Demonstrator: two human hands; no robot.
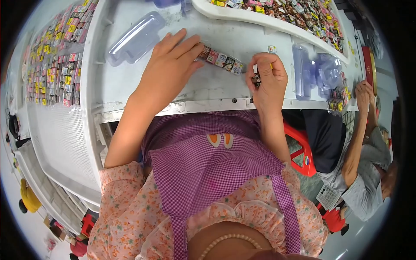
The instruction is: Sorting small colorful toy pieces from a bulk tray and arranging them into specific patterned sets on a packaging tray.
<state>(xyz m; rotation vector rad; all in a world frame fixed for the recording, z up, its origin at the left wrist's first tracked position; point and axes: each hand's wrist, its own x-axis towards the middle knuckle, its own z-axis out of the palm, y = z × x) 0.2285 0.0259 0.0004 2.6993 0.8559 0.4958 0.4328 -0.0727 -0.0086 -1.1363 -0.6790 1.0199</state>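
My left hand [171, 69] lies over the table with its fingers stretched and spread. Its fingertips touch the left end of a row of small wrapped packets [222, 61], which seem to sit in a clear plastic tray. At the row's right end, my right hand [269, 78] is closed around a few small dark packets [256, 76], partly hidden by the fingers. Just beyond that hand lies one loose packet [271, 49]. An unfilled clear plastic tray [138, 39] rests beside my left hand.
Beyond the work surface, a white-rimmed bin [268, 27] holds many loose packets. Clear trays [302, 71] stand right of my right hand. At the left, filled trays [54, 65] cover part of a white perforated rack [65, 138]. A co-worker's hands [364, 90] are at the far right.
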